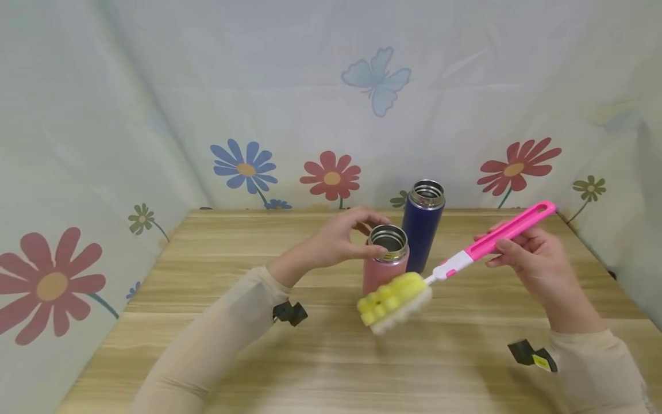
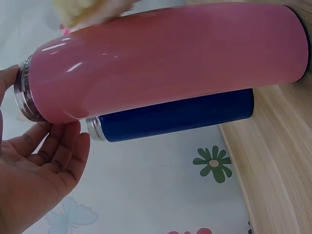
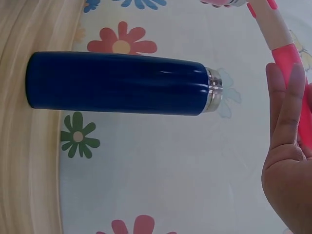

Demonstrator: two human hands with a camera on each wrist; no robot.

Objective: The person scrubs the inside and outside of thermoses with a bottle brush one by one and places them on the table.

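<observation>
Bottle brush (image 1: 455,264) pinched in right hand (image 1: 538,265); left hand (image 1: 342,238) curls round pink bottle (image 1: 380,275) at neck. Tilting brush upright over bottle seems best.

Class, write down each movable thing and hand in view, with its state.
Pink bottle: upright, lid off, held near its top
Blue bottle: upright, lid off, not held
Brush: tilted, sponge head lower, outside both bottles
Left hand: gripping the pink bottle
Right hand: holding the brush

Head view looks down; closer wrist views share the blue bottle (image 3: 117,84)
</observation>
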